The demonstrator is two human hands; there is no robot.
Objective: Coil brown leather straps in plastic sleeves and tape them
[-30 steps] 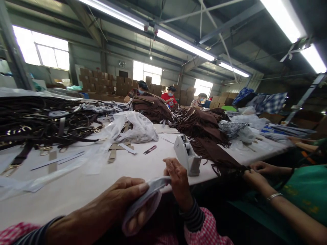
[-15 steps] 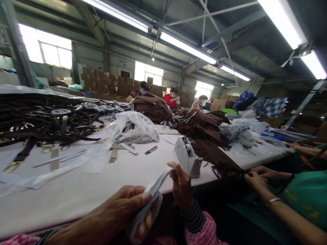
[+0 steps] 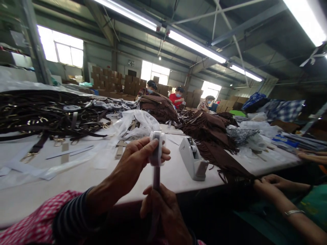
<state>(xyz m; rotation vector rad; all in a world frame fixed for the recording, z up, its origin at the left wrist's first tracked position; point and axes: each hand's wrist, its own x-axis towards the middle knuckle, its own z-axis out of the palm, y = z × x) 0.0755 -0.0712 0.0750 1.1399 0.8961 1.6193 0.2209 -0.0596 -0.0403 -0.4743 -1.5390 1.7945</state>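
Observation:
My left hand (image 3: 139, 153) pinches a coiled strap (image 3: 154, 151) between thumb and fingers, holding it up over the front of the table. Clear plastic film appears to wrap the coil. From its underside a dark length of the strap hangs straight down. Below, my right hand (image 3: 163, 207) has its thumb and fingers closed on that hanging length, near the table's front edge. The strap's lower end is blurred and dim. To the right of both hands stands a grey tape dispenser (image 3: 192, 160), which neither touches.
Dark straps with metal clasps (image 3: 38, 115) are heaped at left. A crumpled plastic bag (image 3: 135, 119) lies mid-table. Brown fringed pieces (image 3: 204, 127) pile up on the right, where a co-worker's hands (image 3: 270, 185) grip one. Other people sit across the white table (image 3: 102, 182).
My left hand has risen and turned the coil upright. My right hand has moved from the coil's upper end down to the hanging length below it. The view has shifted left.

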